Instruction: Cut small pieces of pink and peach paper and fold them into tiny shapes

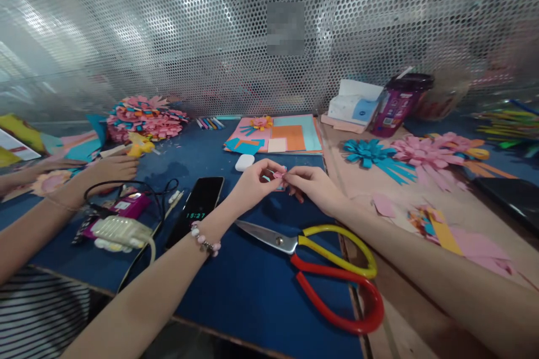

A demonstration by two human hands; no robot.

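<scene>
My left hand (255,179) and my right hand (314,186) meet above the blue table (252,291), both pinching one small pink paper piece (279,174) between the fingertips. A beaded bracelet (205,239) sits on my left wrist. Scissors with a yellow and a red handle (332,269) lie shut on the table just below my hands. A black phone (197,207) lies left of my left forearm.
Another person's arm (63,202) rests at the left by cables and a pink device (130,205). Paper flowers (145,118), coloured paper sheets (290,134), a white eraser (244,162), a tissue box (353,106) and a purple container (398,104) stand before the perforated metal screen.
</scene>
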